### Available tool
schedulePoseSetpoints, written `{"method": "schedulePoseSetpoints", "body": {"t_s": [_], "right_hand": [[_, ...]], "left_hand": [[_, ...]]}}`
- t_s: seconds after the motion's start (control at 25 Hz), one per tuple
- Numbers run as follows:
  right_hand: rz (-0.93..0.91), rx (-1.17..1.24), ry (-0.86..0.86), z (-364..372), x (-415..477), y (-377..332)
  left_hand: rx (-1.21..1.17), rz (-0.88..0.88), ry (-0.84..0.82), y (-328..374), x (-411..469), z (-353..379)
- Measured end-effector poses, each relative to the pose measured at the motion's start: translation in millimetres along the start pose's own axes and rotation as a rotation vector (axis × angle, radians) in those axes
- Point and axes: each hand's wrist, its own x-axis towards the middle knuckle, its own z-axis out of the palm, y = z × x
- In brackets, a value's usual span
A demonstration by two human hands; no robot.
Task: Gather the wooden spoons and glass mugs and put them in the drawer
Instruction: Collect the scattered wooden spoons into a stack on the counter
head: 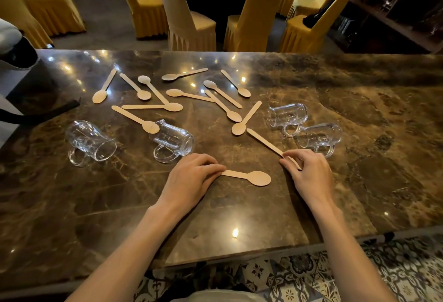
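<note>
Opening of the gathering step. The left hand (191, 174) lies with fingers together on the handle of the nearest spoon (249, 177), pinning it for pickup; the right hand (309, 172) pinches a second spoon (266, 143) angled toward 10 o'clock. Other spoons (177, 95) lie scattered at 12 o'clock; four mugs (90, 142) lie tipped on the marble counter (383, 110). No drawer shows.

Dim, warm light from above; bright glare spots dot the polished marble table (359, 100) beyond and between both hands, edges bow from wide-angle distortion, background slightly soft
</note>
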Motion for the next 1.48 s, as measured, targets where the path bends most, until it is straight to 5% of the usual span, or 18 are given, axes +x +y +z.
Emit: {"method": "schedulePoseSetpoints", "body": {"t_s": [0.44, 0.6, 0.76, 1.08, 1.48], "right_hand": [[0.056, -0.052, -0.267, -1, 11, -9], [-0.232, 0.103, -0.246, -16, -16, -46], [-0.598, 0.234, -0.463, -9, -59, -95], [-0.607, 0.173, -0.504, 20, -77, -88], [-0.557, 0.161, -0.567, 13, -69, -85]], "left_hand": [[-0.023, -0.070, 0.057, -8, -93, -25], [-0.145, -0.136, 0.169, -12, -93, -33], [-0.151, -0.258, 0.282, -37, -87, -53], [0.037, -0.233, 0.319, -78, -45, -100], [0.388, -0.312, -0.015, -130, 50, -127]]}}
